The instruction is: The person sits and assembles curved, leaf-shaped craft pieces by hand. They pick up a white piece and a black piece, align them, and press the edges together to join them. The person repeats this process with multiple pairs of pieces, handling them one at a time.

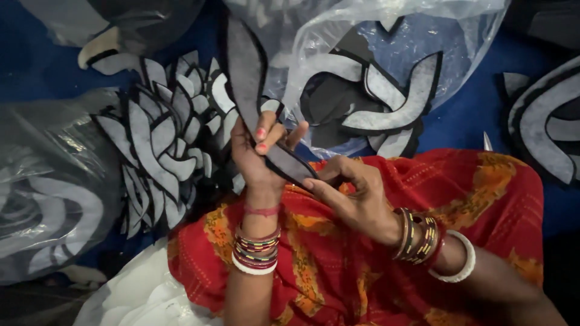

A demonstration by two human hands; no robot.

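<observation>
I hold one long curved piece (246, 72), grey with a black border, upright over my lap. My left hand (258, 158) grips it near its middle, thumb and fingers pinched on the strip. Fingertips of my right hand (350, 199) pinch its lower end, just above my red and orange patterned cloth (338, 265). Bangles ring both wrists.
A pile of similar grey curved pieces (160, 142) lies to the left on the blue floor cloth (465, 115). More such pieces sit inside a clear plastic bag (386, 42) ahead, at the far right (544, 121) and in plastic at the left (48, 205). White fabric (139, 296) lies bottom left.
</observation>
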